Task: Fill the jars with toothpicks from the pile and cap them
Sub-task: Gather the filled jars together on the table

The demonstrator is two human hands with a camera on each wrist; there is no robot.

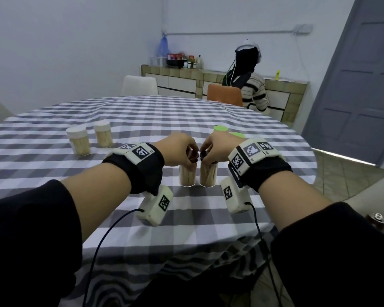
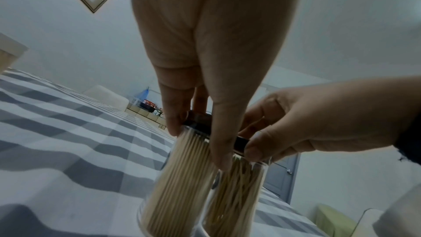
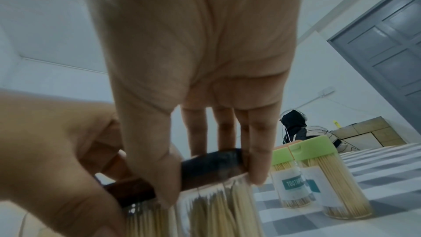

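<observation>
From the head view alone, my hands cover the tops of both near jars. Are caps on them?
Observer: Yes. The left wrist view shows the left hand pinching a dark cap on the left jar.
Operator: And the other one?
Observer: The right hand grips a second dark cap at the mouth of the right jar. Blur hides whether it is fully seated.
Operator: I see only green lids past my right hand. Are those jars upright?
Observer: Yes. The green-lidded jars both stand upright, labelled and packed with toothpicks.
</observation>
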